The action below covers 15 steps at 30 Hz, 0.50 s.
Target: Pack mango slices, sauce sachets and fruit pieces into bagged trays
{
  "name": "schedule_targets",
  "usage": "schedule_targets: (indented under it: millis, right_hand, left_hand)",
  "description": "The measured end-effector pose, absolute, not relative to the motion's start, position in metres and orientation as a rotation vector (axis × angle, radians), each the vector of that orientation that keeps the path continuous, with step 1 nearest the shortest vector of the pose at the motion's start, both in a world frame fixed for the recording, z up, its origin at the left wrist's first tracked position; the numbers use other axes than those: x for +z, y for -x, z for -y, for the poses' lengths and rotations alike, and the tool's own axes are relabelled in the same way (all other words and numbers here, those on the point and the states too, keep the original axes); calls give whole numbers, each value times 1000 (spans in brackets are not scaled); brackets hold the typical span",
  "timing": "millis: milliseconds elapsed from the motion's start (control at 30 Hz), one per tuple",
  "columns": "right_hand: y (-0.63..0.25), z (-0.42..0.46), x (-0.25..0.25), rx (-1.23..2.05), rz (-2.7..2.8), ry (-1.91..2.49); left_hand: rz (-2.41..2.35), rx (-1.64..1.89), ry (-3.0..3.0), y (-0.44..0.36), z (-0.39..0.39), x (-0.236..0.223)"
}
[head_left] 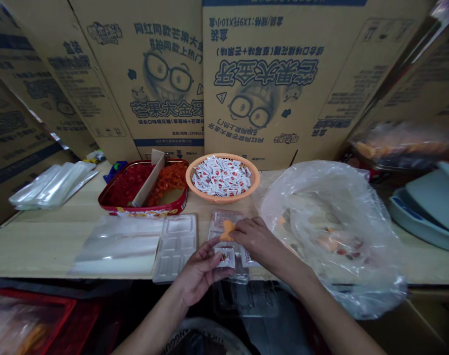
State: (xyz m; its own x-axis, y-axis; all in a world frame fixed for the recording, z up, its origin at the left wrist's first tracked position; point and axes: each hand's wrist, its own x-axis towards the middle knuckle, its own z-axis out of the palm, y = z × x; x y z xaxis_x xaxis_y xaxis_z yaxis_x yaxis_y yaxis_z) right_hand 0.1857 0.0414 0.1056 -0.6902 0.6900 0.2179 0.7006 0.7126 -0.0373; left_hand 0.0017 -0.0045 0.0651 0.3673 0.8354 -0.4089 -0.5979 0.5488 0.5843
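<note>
My right hand (257,237) pinches a small orange piece (227,230) and holds it over a clear plastic compartment tray (220,220) at the table's front edge. My left hand (200,270) grips the near edge of that tray, its thumb and fingers closed around a small white sachet (225,257) lying in the tray. A second clear compartment tray (175,245) lies empty just to the left.
An orange basket (223,178) of white sachets and a red tin (145,186) with red and orange pieces stand behind. A large clear plastic bag (331,231) sits right. Flat clear sleeves (119,245) and a stack of bags (52,183) lie left. Cardboard boxes (268,74) wall the back.
</note>
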Motion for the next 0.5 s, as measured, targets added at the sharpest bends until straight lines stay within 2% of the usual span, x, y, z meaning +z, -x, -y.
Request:
schedule_targets:
  millis: [133,233,400,500]
  right_hand:
    - [-191,-34,107,-41,2677,1020]
    - [-208,-31,105,-64,2431,1012]
    - [-267,-51,89,-172,1568,1683]
    - [-293,-72,73,-79,1852,2103]
  left_hand:
    - [-753,937,-375,-1,3,62]
    - [-766,912,-394,2,2,61]
    - [-810,927,-410,12,1,61]
    - [-824,935,-412,17,1,62]
